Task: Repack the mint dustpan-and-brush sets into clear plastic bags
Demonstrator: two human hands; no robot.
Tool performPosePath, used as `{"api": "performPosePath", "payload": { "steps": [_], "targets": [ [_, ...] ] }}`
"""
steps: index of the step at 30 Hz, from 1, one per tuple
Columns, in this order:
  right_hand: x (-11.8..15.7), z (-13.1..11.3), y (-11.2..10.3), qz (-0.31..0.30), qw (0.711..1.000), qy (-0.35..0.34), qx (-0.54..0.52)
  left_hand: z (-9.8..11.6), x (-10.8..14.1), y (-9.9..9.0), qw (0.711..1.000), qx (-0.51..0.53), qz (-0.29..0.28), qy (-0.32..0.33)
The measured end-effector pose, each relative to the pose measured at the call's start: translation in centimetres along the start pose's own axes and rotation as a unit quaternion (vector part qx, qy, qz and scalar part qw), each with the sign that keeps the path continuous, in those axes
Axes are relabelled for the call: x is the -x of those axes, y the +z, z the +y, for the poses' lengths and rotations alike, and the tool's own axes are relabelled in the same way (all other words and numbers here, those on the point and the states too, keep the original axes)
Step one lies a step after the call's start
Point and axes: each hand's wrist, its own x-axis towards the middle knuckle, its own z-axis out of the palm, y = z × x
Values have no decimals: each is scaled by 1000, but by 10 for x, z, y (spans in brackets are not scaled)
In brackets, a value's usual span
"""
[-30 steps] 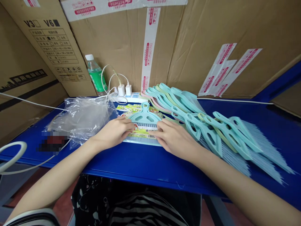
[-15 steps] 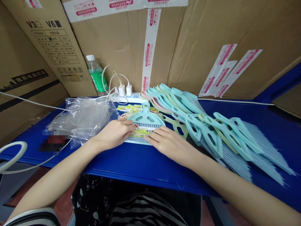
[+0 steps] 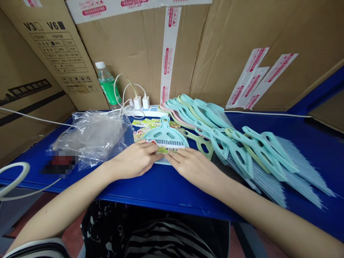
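A light blue dustpan and brush set (image 3: 164,134) lies flat at the middle of the blue table, its handle pointing away from me. Across its lower part is a green and white label card (image 3: 172,149). My left hand (image 3: 138,159) rests on the card's left side, fingers together and pressed on it. On the right side my right hand (image 3: 192,163) presses the card too, its thumb side close to my left hand. Both hands cover part of the card and the dustpan's lower edge.
Clear plastic bags (image 3: 94,136) lie at the left. Several brushes (image 3: 242,154) and dustpans (image 3: 204,111) are piled at the right. More label cards (image 3: 139,133) lie behind the set. A bottle (image 3: 109,87), a power strip (image 3: 153,113) and cardboard boxes (image 3: 129,53) stand at the back.
My left hand has moved inward along the card, closer to my right hand. The label card sits slightly differently on the dustpan. The whole view has shifted a little.
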Motion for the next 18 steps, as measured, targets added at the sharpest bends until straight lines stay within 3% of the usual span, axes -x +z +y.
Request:
{"api": "performPosePath", "payload": {
  "steps": [11, 18],
  "targets": [
    [-7, 3, -15, -88, 995, 29, -47, -5, 3, -6, 998, -29, -31, -38],
    [4, 15, -19, -82, 986, 80, -123, -12, 10, -12, 992, -4, -45, -114]
  ]
}}
